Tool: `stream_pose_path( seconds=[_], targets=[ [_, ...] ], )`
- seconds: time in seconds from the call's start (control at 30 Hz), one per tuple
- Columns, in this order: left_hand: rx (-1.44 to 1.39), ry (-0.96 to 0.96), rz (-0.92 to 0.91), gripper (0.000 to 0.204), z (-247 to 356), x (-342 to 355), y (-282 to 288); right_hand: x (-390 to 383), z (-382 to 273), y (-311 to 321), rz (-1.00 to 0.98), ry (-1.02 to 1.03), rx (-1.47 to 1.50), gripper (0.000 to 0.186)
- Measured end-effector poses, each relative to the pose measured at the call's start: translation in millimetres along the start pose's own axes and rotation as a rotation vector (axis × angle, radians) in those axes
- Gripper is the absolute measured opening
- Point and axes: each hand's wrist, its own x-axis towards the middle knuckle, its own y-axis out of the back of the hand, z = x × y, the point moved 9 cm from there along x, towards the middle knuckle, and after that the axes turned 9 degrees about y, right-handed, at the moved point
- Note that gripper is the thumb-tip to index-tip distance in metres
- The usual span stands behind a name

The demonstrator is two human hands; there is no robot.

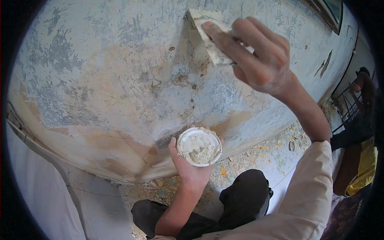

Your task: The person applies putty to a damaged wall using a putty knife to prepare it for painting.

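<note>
My left hand [193, 173] is wrapped round a small round white tub [179, 151] from below, its thumb along the side. Inside the tub lies lumpy off-white putty [202, 149]. Higher up, my right hand [264, 54] grips a flat putty scraper [210, 38] smeared with off-white paste, the index finger stretched along its face. The scraper is at the wall [116, 76]; whether its edge touches the surface I cannot tell. Patchy blue-grey paint, bare tan areas and small pits mark this wall.
Paint flakes and debris [260, 148] litter the tiled floor along the wall's foot. My bent knees [248, 190] are below the tub. A dark frame [330, 16] hangs at upper right, near a wall crack [326, 64]. Yellow fabric [362, 168] lies at right; pale cloth [40, 188] at left.
</note>
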Motion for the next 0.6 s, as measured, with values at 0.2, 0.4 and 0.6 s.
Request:
stream_pose_path(
  seconds=[0.2, 0.4, 0.6],
  targets=[
    [0.029, -0.024, 0.028, 0.062, 2.6, -2.6, 1.9, -5.7, -31.6, -3.0, -0.108, -0.059, 0.123, 0.062],
    [0.053, -0.029, 0.027, 0.063, 2.1, -3.3, 4.2, -9.8, -43.4, -6.6, -0.185, -0.076, 0.202, 0.033],
    [0.044, -0.044, -0.018, 0.061, 2.6, -5.5, -4.7, -15.7, -66.3, -10.9, -0.204, -0.047, 0.274, 0.032]
  ],
)
